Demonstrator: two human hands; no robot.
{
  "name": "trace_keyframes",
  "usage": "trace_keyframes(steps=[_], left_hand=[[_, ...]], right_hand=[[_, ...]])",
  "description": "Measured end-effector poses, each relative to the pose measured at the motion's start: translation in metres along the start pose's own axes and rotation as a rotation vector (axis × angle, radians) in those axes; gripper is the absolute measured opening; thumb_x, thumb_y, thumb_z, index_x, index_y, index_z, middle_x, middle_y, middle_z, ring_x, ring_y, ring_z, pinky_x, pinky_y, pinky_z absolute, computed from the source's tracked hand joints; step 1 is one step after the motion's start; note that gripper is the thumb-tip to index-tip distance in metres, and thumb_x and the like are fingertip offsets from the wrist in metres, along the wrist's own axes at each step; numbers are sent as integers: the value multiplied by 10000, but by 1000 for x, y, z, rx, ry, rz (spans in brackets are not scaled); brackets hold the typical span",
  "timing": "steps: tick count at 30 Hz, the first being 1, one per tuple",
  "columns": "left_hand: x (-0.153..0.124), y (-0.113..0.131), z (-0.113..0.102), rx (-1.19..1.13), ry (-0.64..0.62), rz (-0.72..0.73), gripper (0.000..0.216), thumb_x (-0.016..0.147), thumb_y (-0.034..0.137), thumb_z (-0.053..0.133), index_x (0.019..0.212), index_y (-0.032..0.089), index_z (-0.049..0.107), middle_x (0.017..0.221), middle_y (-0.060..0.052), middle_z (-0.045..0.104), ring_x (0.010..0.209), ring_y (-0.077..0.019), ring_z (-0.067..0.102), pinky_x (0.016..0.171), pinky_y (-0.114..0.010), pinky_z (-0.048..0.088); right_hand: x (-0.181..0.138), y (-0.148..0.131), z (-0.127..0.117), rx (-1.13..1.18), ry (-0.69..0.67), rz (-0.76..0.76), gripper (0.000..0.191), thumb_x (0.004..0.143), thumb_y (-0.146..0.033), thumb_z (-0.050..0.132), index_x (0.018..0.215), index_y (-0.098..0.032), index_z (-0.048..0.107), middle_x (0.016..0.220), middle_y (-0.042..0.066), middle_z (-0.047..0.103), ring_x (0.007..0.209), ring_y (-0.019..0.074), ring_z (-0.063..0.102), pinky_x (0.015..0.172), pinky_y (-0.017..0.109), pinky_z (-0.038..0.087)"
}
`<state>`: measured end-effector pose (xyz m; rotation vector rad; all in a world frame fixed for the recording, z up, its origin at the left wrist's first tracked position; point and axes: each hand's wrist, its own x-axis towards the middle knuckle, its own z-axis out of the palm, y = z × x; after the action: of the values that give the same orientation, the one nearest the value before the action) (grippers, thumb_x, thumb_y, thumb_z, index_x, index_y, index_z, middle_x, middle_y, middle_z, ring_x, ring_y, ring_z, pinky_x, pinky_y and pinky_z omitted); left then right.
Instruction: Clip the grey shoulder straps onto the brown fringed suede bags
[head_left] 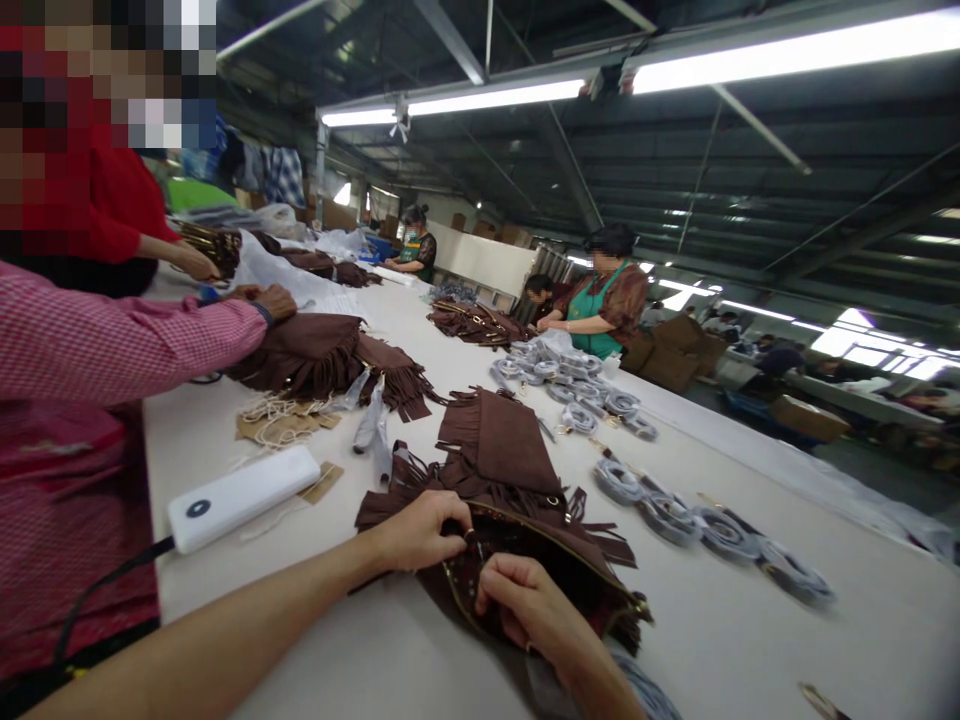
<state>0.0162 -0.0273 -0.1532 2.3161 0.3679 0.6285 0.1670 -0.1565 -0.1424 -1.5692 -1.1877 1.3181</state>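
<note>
A dark brown fringed handbag (517, 450) lies on the white table in front of me, its zipped mouth gaping toward me and a patterned lining showing inside. My left hand (427, 530) is at the left end of the opening, thumb and fingers pinched together near the zip edge. Just inside the near edge, my right hand (529, 600) has its fingers curled closed against the lining. Whatever is between the fingers of either hand is too small or hidden to name. The bag's fringed flap is folded away from me.
Coiled straps in clear wrap (675, 515) lie along the right. A white power bank (244, 498) with a black cable and brown tags with string (289, 420) sit left. More fringed bags (322, 355) lie beyond, beside a co-worker's pink checked sleeve (135, 335). Other people stand around the table.
</note>
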Motion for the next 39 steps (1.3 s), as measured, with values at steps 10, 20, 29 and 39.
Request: trace_keyframes(steps=[10, 20, 29, 39], left_hand=[[-1, -1, -3, -49, -46, 31, 200, 674, 77, 604, 833, 175, 677, 837, -7, 616, 809, -145, 565, 742, -220, 432], [-2, 10, -7, 22, -103, 77, 154, 841, 148, 547, 757, 181, 672, 867, -22, 608, 815, -135, 568, 750, -213, 438], [-10, 73, -9, 71, 159, 165, 175, 860, 133, 414, 737, 184, 526, 865, -68, 594, 782, -159, 534, 715, -267, 433], [-10, 76, 10, -649, -157, -194, 100, 799, 242, 539, 754, 158, 570, 731, -32, 659, 548, -117, 556, 463, -201, 422]], right_hand=[[12, 4, 7, -34, 17, 21, 330, 710, -501, 516, 628, -182, 522, 560, -39, 547, 338, 27, 295, 353, 207, 146], [5, 0, 9, -249, 126, -104, 296, 780, -432, 525, 588, -208, 503, 520, -32, 463, 451, 105, 413, 431, 229, 278], [-16, -23, 7, -805, 799, -811, 304, 973, -259, 329, 924, -191, 620, 977, 124, 613, 857, 221, 604, 712, 323, 475], [-8, -28, 10, -275, 767, -760, 292, 978, -318, 334, 1125, -209, 561, 1221, 117, 556, 768, 144, 608, 770, 349, 517]])
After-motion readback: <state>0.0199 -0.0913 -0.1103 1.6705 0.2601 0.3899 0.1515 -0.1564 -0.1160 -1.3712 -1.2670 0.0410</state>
